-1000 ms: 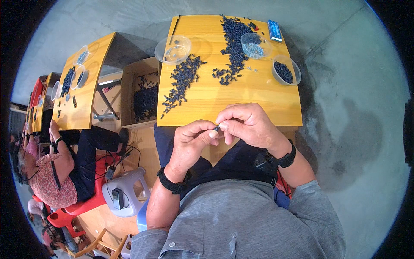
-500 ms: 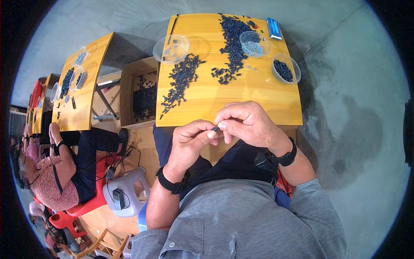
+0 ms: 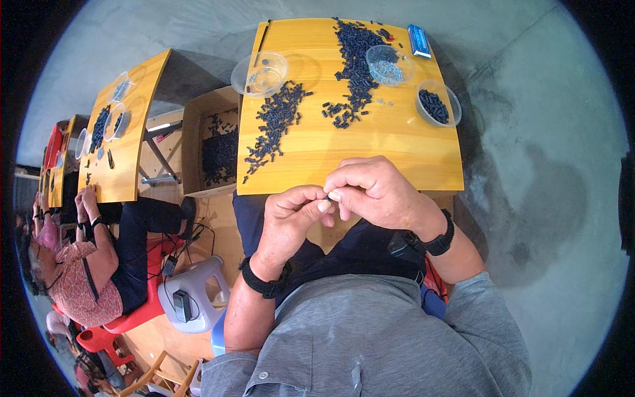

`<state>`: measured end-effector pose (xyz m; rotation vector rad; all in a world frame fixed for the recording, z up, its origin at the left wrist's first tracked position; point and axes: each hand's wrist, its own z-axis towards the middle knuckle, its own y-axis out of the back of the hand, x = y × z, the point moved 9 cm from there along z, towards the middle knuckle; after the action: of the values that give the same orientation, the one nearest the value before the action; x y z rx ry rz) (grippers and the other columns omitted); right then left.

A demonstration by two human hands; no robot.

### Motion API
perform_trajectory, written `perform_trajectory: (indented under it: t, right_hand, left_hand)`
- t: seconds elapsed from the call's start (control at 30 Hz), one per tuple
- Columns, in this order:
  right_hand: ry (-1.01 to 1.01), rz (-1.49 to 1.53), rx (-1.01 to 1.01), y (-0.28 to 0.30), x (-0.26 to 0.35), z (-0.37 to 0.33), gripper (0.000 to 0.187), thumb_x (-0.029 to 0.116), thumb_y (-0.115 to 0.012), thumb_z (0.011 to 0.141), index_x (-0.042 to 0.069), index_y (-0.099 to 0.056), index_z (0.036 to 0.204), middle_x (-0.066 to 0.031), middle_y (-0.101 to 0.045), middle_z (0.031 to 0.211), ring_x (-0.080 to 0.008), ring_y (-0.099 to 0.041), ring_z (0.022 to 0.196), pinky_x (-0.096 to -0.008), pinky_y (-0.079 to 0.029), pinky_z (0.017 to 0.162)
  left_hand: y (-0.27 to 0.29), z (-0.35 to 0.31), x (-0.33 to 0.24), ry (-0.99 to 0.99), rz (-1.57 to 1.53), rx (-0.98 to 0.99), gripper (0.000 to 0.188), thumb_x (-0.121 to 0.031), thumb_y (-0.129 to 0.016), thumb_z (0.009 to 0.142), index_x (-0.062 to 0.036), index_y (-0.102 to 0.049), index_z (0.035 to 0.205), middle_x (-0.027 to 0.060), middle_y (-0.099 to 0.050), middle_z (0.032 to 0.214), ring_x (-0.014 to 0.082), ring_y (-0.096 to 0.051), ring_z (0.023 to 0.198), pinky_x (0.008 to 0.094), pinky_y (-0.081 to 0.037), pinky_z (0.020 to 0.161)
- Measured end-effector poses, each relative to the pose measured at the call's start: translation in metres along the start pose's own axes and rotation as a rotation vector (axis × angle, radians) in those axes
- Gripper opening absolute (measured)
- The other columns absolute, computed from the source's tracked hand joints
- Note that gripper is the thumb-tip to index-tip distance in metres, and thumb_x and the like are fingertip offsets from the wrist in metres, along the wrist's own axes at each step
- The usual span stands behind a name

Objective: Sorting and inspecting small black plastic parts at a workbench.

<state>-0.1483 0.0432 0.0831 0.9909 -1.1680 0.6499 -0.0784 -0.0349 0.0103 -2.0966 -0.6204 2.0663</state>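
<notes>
"Where is the small dark piece (image 3: 328, 198)?"

"By the near edge of the counter (image 3: 407, 149), held up between both hands. How high it sits, I can't tell."

"And the fingers?"

"On the left hand (image 3: 291, 215), thumb and forefinger pinch the piece. The right hand (image 3: 378, 190) has thumb and forefinger closed on its other end, the tips nearly meeting the left ones. They hide most of the piece, so I can't tell how tight the grip is."

"How would you do this bit well?"

"I'd let the left pinch be the anchor and make the small movements with the right. Light pressure, I think; something that tiny could slip if squeezed askew. Both ends should line up, and working close over the counter's edge seems wise, in case it drops."

"What's about them?"

"A loose pile (image 3: 274, 122) of similar pieces on the counter's left side, and a bigger heap (image 3: 357, 56) toward its far edge. Beside that heap is a clear tub (image 3: 399, 77) with tiny silvery bits (image 3: 385, 71). At the counter's right edge, a round bowl (image 3: 455, 109) holds more dark pieces."
</notes>
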Motion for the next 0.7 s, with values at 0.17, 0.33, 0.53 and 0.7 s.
perform_trajectory:
  t: [0.17,0.33,0.53,0.7]
  right_hand:
    - [0.109,-0.025,-0.065,0.000,0.002,-0.002,0.008,-0.001,-0.053,0.084,-0.001,-0.061,0.084,-0.0072,-0.058,0.069,-0.0123,-0.059,0.055,-0.0255,-0.046,0.050]
    - [-0.134,0.272,-0.067,-0.001,-0.029,-0.004,0.010,0.002,-0.053,0.088,-0.002,-0.062,0.089,-0.0053,-0.061,0.074,-0.0089,-0.058,0.057,-0.0222,-0.046,0.052]
    - [-0.165,0.340,-0.145,0.001,-0.035,-0.008,0.011,0.004,-0.054,0.089,-0.002,-0.063,0.090,-0.0027,-0.062,0.073,-0.0058,-0.055,0.058,-0.0198,-0.045,0.053]
    - [-0.138,0.345,-0.211,0.003,-0.031,-0.009,0.013,0.006,-0.054,0.090,-0.002,-0.064,0.089,-0.0012,-0.062,0.070,-0.0050,-0.054,0.057,-0.0198,-0.045,0.051]
  left_hand:
    - [-0.003,-0.001,0.003,0.027,-0.129,-0.021,0.014,-0.006,-0.057,0.088,0.0034,-0.063,0.097,0.0086,-0.065,0.081,0.0132,-0.060,0.065,0.0245,-0.050,0.059]
    - [-0.006,0.001,0.007,0.090,-0.164,-0.085,0.012,-0.002,-0.053,0.090,0.0034,-0.063,0.094,0.0061,-0.064,0.077,0.0100,-0.057,0.064,0.0227,-0.049,0.059]
    - [-0.010,0.002,0.003,0.076,-0.167,-0.137,0.012,-0.003,-0.052,0.091,0.0027,-0.062,0.090,0.0048,-0.063,0.077,0.0094,-0.057,0.063,0.0225,-0.049,0.059]
    - [-0.010,0.003,0.003,0.042,-0.161,-0.130,0.011,-0.004,-0.053,0.091,0.0022,-0.062,0.089,0.0044,-0.063,0.077,0.0089,-0.057,0.063,0.0222,-0.049,0.059]
